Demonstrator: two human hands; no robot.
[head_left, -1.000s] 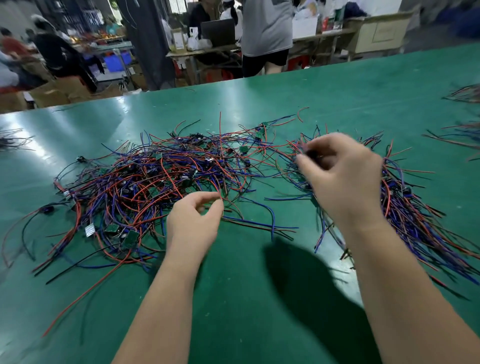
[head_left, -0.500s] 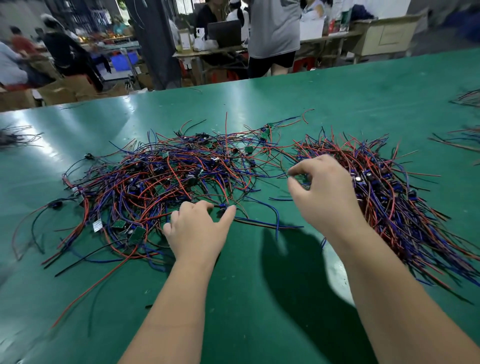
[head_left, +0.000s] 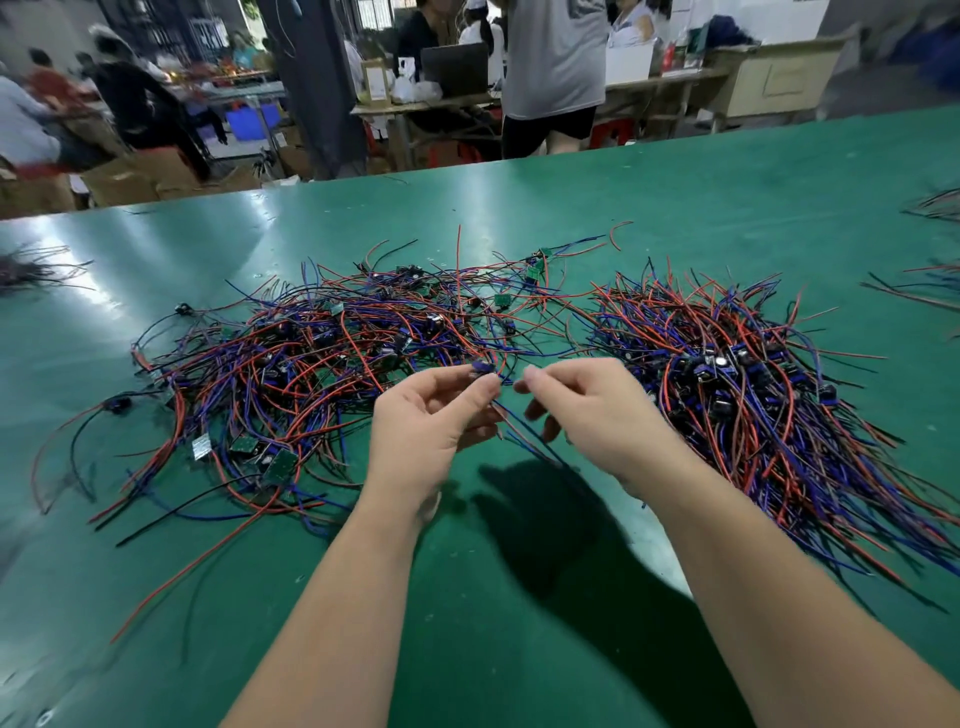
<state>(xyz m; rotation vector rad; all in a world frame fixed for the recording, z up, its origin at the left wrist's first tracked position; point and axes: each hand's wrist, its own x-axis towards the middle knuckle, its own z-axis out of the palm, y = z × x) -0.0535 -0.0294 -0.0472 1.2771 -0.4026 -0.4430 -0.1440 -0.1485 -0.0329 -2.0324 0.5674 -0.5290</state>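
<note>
Blue module is being held just above the green table, pinched between thumb and forefinger of the left hand; its red and blue leads are trailing down and rightward, passing beneath the right hand, which is nearer them; those fingertips are drawing together, grasp unclear; tangled heap is lying leftward, combed heap rightward.

I can read no text anywhere. Green boards among the wires: markings too small to make out. White tag at the pile's near edge: blurred. Carton on the far desk: print unreadable.
</note>
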